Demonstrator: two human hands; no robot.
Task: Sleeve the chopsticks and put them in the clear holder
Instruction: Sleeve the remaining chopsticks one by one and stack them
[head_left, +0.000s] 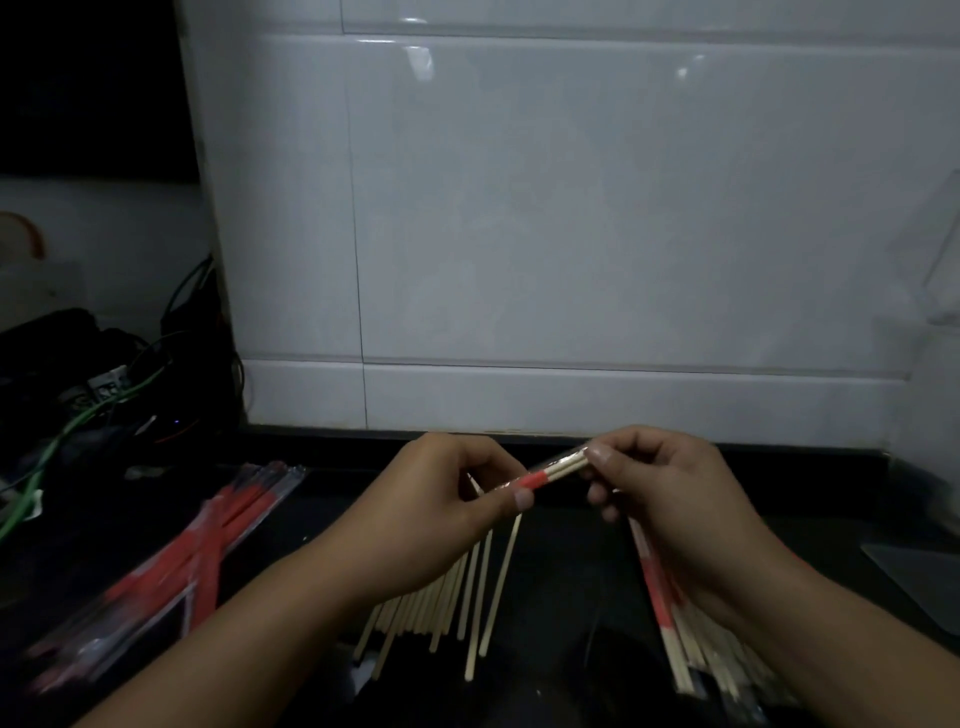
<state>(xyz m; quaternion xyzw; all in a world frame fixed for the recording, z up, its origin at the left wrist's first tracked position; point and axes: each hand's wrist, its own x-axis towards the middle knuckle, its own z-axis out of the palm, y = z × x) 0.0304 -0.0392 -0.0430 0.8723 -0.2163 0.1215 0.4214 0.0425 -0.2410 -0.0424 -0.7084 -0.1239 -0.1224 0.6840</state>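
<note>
Pinching from both ends, the light, stiff chopsticks (563, 466) and slippery sleeve (535, 478) were held by left hand (457, 499) and right hand (660, 488).

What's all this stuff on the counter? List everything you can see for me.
chopstick pair in sleeve: one pair, pale wood in clear plastic with a red band, held between both hands
bare chopsticks: a loose fan, too many to count, pale wood, on the dark counter under the left hand
sleeved chopsticks: a bundle, pale with red bands, under the right hand
empty sleeves: a heap, clear with red, counter's left side
cables: several, black and green, far left
clear holder: one, transparent, right edge, hard to make out
tiled wall: white, behind
left hand: pinches the sleeve
right hand: pinches the chopstick ends
</note>
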